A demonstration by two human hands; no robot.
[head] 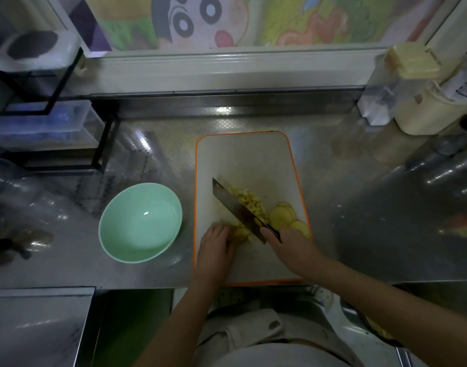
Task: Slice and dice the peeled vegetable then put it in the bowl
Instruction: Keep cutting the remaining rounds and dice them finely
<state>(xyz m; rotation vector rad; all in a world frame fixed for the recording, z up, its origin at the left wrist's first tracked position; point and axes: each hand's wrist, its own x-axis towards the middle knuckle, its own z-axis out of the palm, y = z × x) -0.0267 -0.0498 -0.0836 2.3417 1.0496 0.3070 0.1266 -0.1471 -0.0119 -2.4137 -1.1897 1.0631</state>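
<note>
Over at the far left a black rack (100, 144) stands on the steel counter (359, 221), with clear plastic boxes on its shelves. Nearer and to its right sits the mint-green bowl (140, 222), upright, just beside the left edge of the cutting board (243, 154) but apart from it.

On the near half of the white, orange-rimmed board, the left hand (216, 243) lies knuckles up, its fingers curled down over a clump of yellow vegetable (240, 232) and holding it in place. Right against those fingers is the knife (236, 206) — a broad dark blade running diagonally from far-left to near-right across the board, its edge down at the clump.

Behind the blade, on its far-right side, lies the diced pile (249, 201) of small yellow cubes. The right hand (289, 246) grips the black handle, fingers wrapped round it. Further right, near the board's right rim, several round slices (281, 215) lie overlapping — flat and not yet diced.

At the far right corner stand clear containers (401, 83) with cream lids.
</note>
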